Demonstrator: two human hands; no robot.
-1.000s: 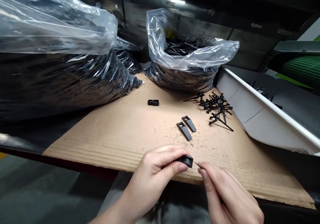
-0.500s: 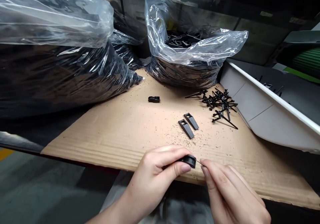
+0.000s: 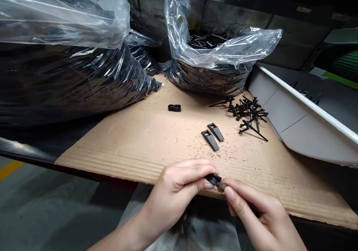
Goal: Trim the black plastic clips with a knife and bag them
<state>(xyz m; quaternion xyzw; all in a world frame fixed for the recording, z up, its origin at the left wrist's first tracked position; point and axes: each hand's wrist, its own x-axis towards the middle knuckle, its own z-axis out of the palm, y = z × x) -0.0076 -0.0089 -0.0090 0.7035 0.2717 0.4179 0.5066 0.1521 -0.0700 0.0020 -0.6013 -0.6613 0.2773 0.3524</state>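
My left hand [image 3: 181, 185] pinches a small black plastic part [image 3: 213, 179] between thumb and fingers, just above the front edge of the cardboard. My right hand [image 3: 251, 204] is closed on a small thin blade [image 3: 223, 186], most of it covered by the fingertips. The blade meets the right end of the part. Beyond my hands lie two flat tapered black clips [image 3: 212, 136] side by side, each with a square hole. Another black plastic piece [image 3: 174, 108] rests further back, left of them.
Cardboard [image 3: 134, 143] covers the table, strewn with fine shavings. Thin black stems [image 3: 247, 113] are heaped at right, beside a grey bin [image 3: 291, 120]. An open plastic bag [image 3: 212, 75] of black parts stands behind; a larger bag [image 3: 69, 79] fills the left.
My right hand has turned, so the blade shows its flat side instead of a thin edge. The black part has tilted in my left hand. The view has shifted slightly.
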